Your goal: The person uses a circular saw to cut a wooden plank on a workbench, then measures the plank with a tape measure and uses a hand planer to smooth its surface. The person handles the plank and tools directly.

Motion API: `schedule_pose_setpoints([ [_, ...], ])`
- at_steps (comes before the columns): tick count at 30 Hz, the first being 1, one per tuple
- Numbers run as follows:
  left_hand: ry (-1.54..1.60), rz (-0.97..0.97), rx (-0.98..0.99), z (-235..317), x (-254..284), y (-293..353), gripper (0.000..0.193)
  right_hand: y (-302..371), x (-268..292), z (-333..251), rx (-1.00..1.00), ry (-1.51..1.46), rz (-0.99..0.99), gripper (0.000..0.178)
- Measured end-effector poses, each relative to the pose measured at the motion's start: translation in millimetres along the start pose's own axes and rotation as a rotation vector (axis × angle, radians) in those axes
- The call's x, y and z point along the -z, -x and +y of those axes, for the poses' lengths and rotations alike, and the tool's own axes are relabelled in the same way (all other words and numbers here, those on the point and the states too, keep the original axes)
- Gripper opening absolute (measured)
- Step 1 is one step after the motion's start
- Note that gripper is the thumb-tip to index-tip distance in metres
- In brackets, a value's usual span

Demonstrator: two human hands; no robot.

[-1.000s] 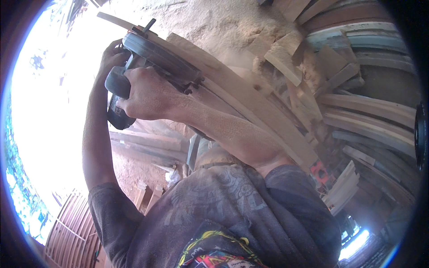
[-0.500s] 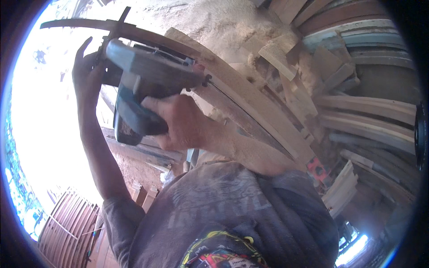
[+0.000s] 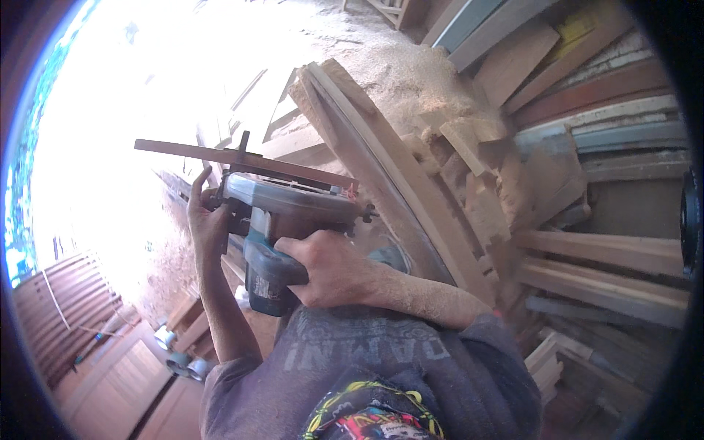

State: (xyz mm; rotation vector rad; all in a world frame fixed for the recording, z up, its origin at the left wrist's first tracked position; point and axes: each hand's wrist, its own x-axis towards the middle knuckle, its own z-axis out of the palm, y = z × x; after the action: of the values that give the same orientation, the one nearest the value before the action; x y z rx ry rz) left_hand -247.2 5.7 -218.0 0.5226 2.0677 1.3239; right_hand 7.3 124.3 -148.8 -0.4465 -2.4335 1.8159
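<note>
A circular saw (image 3: 301,199) with a grey blade cover and a teal and black handle is held up in front of my chest. My right hand (image 3: 334,268) is wrapped round its rear handle. My left hand (image 3: 207,220) grips the saw's far left side by a dark part, one finger sticking up and the others partly hidden. Along the saw's base runs a long brown wooden strip (image 3: 187,150), crossed by a short dark bar. Right beside the saw lie long pale timber pieces (image 3: 389,158), apparently just apart from it.
Sawdust (image 3: 396,81) and offcuts (image 3: 469,147) cover the ground beyond the timber. Stacked boards (image 3: 601,253) fill the right side. At the lower left are slatted wood pieces (image 3: 62,315) and wooden panels (image 3: 110,385). Strong glare washes out the upper left.
The saw and both hands have come lower and to the right in the picture, nearer my chest. The view has shifted too, showing more of the long timber's far end.
</note>
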Motion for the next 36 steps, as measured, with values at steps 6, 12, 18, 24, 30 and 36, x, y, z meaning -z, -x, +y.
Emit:
schedule_pose_setpoints([
  [6,0.031,0.07,0.053,-26,-34,89,0.076,79,-18,9,0.019,0.009,0.013,0.027],
  [12,0.181,-0.056,-0.007,-21,-75,172,0.082,177,-19,9,0.059,-0.04,0.151,0.029],
  [18,0.378,-0.199,-0.102,-15,-105,229,0.083,262,-16,-1,-0.03,-0.048,0.359,0.031],
  [24,0.321,-0.203,-0.147,-42,-117,236,0.075,301,-14,-11,-0.196,-0.186,0.59,0.027],
  [30,0.241,-0.211,-0.064,-62,-120,237,0.076,313,-4,-10,-0.277,-0.205,0.722,0.027],
  [36,0.216,-0.193,-0.014,-90,-129,226,0.068,301,20,-1,-0.411,-0.161,0.78,0.024],
])
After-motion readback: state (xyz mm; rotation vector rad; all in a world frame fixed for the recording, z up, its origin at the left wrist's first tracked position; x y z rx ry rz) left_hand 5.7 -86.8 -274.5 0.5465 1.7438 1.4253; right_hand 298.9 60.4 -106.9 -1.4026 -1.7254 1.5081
